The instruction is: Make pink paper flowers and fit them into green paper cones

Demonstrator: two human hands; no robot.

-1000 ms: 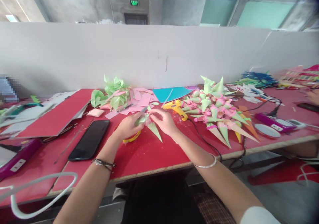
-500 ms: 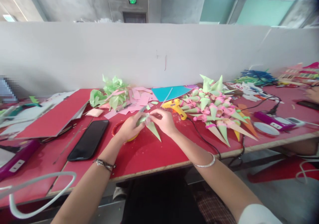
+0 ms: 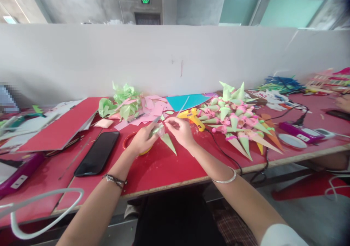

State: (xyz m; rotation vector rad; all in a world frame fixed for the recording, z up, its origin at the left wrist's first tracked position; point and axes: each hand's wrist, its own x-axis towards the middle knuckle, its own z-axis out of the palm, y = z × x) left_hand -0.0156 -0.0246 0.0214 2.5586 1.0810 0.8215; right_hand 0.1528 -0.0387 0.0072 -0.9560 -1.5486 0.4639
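Observation:
My left hand [image 3: 143, 140] is closed on a pale green paper cone [image 3: 168, 144], whose tip slants down to the right above the red table. Pale, crinkled, see-through material shows at the cone's wide end. A thin grey pointed piece [image 3: 156, 119] sticks up beside the left fingers; its kind is unclear. My right hand [image 3: 180, 131] has its thumb and forefinger pinched just right of the cone's wide end, and whatever they hold is too small to make out. A yellow glue gun [image 3: 192, 118] lies behind the right hand. A red and yellow ring [image 3: 128, 140] lies partly hidden under the left hand.
Many green and pink paper cones [image 3: 235, 120] are heaped at right. A black phone [image 3: 97, 154] lies at left. Green tissue paper [image 3: 123, 102] and pink paper pieces [image 3: 151, 105] are at the back. Purple power strips [image 3: 299, 133] stand on both sides. Another person's hand [image 3: 343, 103] shows far right.
My right hand's fingertips have moved slightly up and right, away from the cone's wide end. The left hand and the cone stay almost in place.

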